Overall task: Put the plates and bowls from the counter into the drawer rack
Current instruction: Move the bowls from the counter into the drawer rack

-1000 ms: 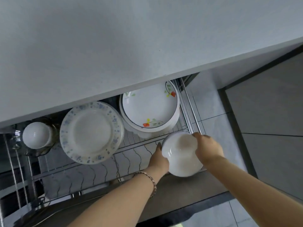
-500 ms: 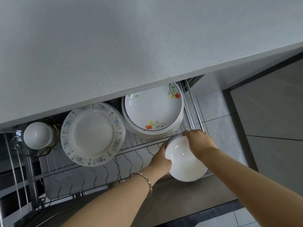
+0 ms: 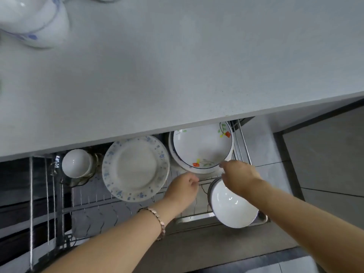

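the white bowl (image 3: pixel 230 205) sits in the rack (image 3: pixel 199 216) at its front right corner, so this step looks finished. left hand (image 3: pixel 182 191) is loosely curled and empty; right hand (image 3: pixel 239 177) is half open just above the bowl, holding nothing. next, i think, fetch the blurred dishes (image 3: pixel 33 20) on the counter (image 3: pixel 177 66). no readable writing.

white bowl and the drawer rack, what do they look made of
White bowl: likely glazed ceramic or opal glass, with bright glossy highlights on its smooth inner wall. Drawer rack: metal wire, seemingly chromed or stainless steel, with thin silvery rods and a shiny front rail.
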Motion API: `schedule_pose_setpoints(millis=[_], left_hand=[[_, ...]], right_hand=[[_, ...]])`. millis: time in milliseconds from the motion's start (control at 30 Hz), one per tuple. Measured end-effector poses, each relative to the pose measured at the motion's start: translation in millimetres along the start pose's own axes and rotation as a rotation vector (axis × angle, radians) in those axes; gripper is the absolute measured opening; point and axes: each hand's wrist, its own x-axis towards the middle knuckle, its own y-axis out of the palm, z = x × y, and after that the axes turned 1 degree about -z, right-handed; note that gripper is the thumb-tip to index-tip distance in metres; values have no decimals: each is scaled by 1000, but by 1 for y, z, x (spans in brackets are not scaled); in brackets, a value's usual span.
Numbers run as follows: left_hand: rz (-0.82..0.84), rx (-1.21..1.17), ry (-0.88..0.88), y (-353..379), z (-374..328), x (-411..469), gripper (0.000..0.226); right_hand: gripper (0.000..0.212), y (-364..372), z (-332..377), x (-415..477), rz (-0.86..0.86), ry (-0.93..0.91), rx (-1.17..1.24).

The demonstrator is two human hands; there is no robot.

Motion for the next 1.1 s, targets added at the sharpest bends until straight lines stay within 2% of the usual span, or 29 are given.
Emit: schedule_pose_setpoints(millis=[100,233,333,400,467,567,667,767,867,933,1000,1100], left_hand=[[-140,-98,62,-69,-5,-22,19],[-397,-284,132,-177,-2,-51,29],[-664,-402,120,-258,16,-73,21],[-851,-398,84,-307,35,-86,14],[-999,-406,21,-349,56,-96,35],[-1145,-470,-74,-399,88,-98,57],[-1142,-451,-75,-434,114,-90,56],[-1171,-452,-34,-446,123,-79,55],[-1151,-503,-195,-439,124,-72,48],[-1066,-720,-240,-436,126,-67,44],[-937,-998,-172,-440,134,-61,42],[-728,-1146,-119,-444,141,-65,40]], right_hand=[[34,-53,44,-13,24,-109,116],[33,-122,123,-23,-77,-267,207],[33,-163,193,-23,-150,-340,295],[32,-181,242,-14,-175,-361,394],[34,-192,294,2,-162,-362,527],[50,-201,368,28,-92,-316,769],[63,-207,430,46,21,-229,1001],[63,-205,465,64,94,-194,1155],[53,-196,476,75,96,-173,1209],[51,-191,476,78,87,-179,1271],[53,-188,473,77,66,-195,1298],[55,-183,462,68,34,-208,1310]])
